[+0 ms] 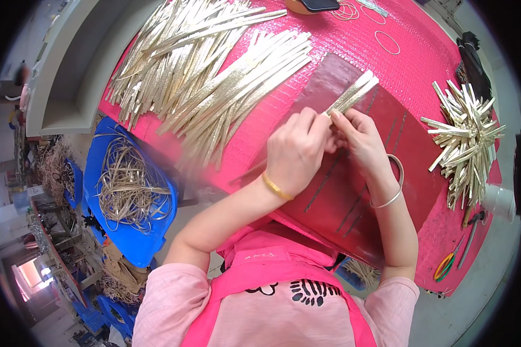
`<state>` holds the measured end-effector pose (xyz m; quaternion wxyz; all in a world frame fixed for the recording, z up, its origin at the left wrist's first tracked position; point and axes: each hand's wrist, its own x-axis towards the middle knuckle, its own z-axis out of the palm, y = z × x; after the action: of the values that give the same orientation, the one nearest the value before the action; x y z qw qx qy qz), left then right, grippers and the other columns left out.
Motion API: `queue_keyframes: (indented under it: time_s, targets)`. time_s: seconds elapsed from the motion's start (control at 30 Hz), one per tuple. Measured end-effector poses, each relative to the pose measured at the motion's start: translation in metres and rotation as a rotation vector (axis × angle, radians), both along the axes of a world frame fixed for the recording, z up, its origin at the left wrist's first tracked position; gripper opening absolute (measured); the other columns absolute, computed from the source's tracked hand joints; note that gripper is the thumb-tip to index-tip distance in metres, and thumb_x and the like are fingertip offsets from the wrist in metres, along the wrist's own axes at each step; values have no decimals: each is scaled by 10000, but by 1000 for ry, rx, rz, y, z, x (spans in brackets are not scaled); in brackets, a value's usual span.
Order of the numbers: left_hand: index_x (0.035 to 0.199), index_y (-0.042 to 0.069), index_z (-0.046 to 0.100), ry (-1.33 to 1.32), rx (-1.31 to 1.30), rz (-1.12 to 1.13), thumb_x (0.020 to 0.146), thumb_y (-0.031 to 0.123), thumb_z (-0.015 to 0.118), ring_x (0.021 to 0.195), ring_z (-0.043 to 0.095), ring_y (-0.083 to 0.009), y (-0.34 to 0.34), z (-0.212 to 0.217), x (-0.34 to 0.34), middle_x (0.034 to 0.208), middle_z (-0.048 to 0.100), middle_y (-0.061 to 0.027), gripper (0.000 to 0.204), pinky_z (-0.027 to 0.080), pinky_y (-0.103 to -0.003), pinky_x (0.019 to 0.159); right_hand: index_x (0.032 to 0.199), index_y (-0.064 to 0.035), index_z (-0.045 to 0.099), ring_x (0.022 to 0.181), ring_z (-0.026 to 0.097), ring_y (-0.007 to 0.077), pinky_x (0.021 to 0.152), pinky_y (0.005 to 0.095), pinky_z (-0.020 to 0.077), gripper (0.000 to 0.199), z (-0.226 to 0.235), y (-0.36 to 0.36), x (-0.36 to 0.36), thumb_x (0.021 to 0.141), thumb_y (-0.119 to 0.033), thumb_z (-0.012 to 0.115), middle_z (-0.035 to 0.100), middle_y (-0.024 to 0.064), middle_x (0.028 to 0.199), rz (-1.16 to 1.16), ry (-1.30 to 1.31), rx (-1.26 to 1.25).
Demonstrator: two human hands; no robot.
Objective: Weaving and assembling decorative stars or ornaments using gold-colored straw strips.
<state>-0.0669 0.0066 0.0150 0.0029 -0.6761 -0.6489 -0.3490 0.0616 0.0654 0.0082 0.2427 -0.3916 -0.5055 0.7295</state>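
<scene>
My left hand (pixel 297 151) and my right hand (pixel 362 137) meet over a dark red sheet (pixel 382 168) with dark slit-like lines. Between them is a small bundle of flat gold strips (pixel 358 91), its far ends sticking out beyond my fingers. My right thumb and fingers pinch the bundle from the right. The fingers of my left hand are curled at its near end, partly hidden behind the back of that hand. Loose gold strips (pixel 249 75) lie in a wide heap on the pink table cover (pixel 411 63), left of and beyond the sheet.
A tied cluster of short gold strips (pixel 468 141) sits at the right, near scissors (pixel 444 267) with coloured handles. Rubber bands (pixel 386 43) lie at the far edge. Left of the table, a blue bin (pixel 156 222) holds tangled thin strips; a grey cabinet (pixel 43 87) stands behind it.
</scene>
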Motion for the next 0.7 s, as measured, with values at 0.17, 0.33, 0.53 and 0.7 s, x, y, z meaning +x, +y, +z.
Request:
queue_keyframes:
  time_s: [0.17, 0.33, 0.53, 0.7]
  targets:
    - [698, 18, 555, -93, 60, 142, 706, 73, 577, 566, 528, -192, 24, -6, -69, 684, 562, -91, 60, 412, -274, 509, 866, -12, 499, 537, 536, 100, 506, 194, 430, 227, 1, -9, 12, 846, -227, 431, 549, 43, 711, -78, -107, -68]
    - [766, 43, 566, 132, -301, 256, 655, 191, 630, 689, 550, -236, 79, -30, -100, 758, 574, -94, 196, 425, -320, 620, 871, -6, 484, 483, 540, 110, 399, 182, 429, 192, 4, -11, 21, 835, -192, 452, 535, 52, 697, -31, -65, -182]
    - [661, 27, 534, -292, -561, 34, 612, 145, 674, 568, 502, -114, 80, -2, -122, 621, 551, -57, 190, 408, -245, 559, 911, 35, 499, 535, 553, 121, 461, 185, 457, 194, 0, -21, 18, 777, -100, 539, 540, 61, 736, -115, 20, -225]
    - [866, -4, 590, -623, -688, -301, 732, 199, 574, 605, 489, -56, 45, 82, -98, 656, 546, 0, 244, 388, -193, 530, 915, 24, 547, 633, 552, 108, 556, 202, 454, 217, 4, -25, 24, 768, -136, 560, 570, 69, 787, -95, 32, -50]
